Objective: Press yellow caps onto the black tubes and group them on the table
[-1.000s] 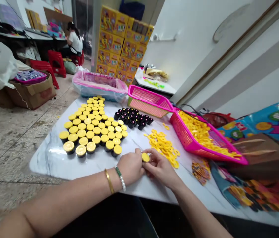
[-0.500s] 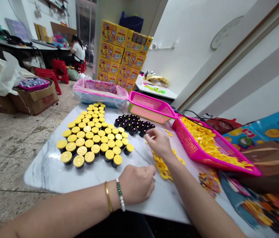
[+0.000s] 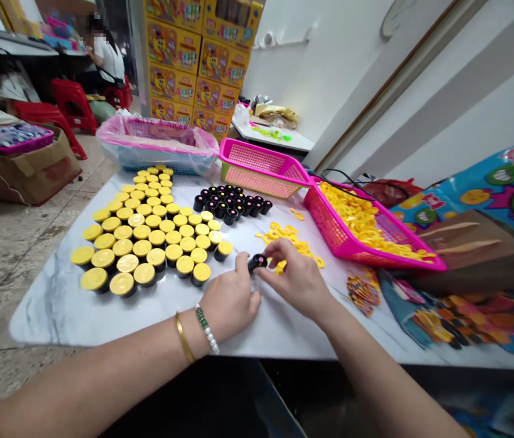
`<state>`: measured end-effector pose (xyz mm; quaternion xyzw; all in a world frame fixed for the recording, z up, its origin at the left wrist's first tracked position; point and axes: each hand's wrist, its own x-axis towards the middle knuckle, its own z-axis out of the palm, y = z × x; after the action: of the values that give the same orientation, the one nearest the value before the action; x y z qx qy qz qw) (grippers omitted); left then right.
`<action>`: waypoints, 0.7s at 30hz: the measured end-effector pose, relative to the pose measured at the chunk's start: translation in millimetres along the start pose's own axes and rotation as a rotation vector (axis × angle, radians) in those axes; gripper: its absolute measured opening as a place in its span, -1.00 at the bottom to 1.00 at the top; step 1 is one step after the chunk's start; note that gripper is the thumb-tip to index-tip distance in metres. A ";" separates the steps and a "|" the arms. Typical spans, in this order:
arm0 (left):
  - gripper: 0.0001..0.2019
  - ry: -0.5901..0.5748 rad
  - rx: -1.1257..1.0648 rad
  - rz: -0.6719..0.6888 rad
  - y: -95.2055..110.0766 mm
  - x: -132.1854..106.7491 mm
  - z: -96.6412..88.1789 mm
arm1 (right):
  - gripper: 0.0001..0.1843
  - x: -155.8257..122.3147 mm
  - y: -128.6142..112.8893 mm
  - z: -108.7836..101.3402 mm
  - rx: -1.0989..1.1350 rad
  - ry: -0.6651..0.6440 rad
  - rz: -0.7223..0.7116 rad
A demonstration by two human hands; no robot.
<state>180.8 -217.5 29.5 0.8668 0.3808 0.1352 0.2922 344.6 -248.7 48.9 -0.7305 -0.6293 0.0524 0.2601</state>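
A small black cup (image 3: pixel 259 261) with a pink dot in its top is between my two hands, just above the marble-patterned table (image 3: pixel 220 340). My left hand (image 3: pixel 230 299), wearing a gold bangle and a bead bracelet, is closed against the cup's left side. Thumb and fingertips of my right hand (image 3: pixel 300 277) pinch the cup from the right. Yellow shows between those fingers; I cannot tell whether it is held. Beyond my hands stand several similar black cups (image 3: pixel 229 201). Loose yellow plastic rings (image 3: pixel 291 237) lie behind my right hand, and yellow-topped black cups (image 3: pixel 142 243) fill the left.
A pink basket (image 3: pixel 329 234) of yellow pieces stands at the right, near an open cardboard box (image 3: pixel 475 243). Another pink basket (image 3: pixel 266 164) and a plastic-lined basket (image 3: pixel 160 140) line the back edge. Stacked yellow cartons (image 3: pixel 197 67) rise behind. A person (image 3: pixel 108 58) sits far left.
My right hand has drawn back from the black cups toward my left hand. A black cup is now between them. The view has shifted, with the table's front edge more visible.
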 end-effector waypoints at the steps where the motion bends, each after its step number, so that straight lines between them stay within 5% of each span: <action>1: -0.42 -0.017 -0.001 0.019 -0.3 -0.4 0.1 | -0.70 -14.6 -2.5 -2.5 0.053 -0.051 0.003; 5: -0.70 -0.073 0.001 0.079 -1.9 1.4 -1.2 | -0.69 -42.1 1.8 -8.6 0.260 -0.202 0.003; 9: -0.80 -0.068 0.043 0.017 -0.9 5.5 -3.6 | -0.67 -39.6 31.3 -11.2 -0.043 0.044 -0.049; 14: -0.79 -0.068 0.051 -0.001 0.1 7.6 -5.2 | -0.79 -33.2 58.5 -2.4 -0.326 0.116 -0.155; 18: -0.80 -0.056 0.009 -0.006 -0.7 8.0 -6.1 | -0.83 -28.3 48.9 -7.8 -0.164 0.339 -0.203; 21: -0.80 -0.051 -0.013 0.005 -1.2 8.5 -5.4 | -0.78 -29.1 32.4 -15.8 0.170 0.394 -0.012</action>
<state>183.4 -208.4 33.1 0.8689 0.3702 0.1163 0.3073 374.0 -283.6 40.8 -0.6983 -0.5637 -0.0399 0.4393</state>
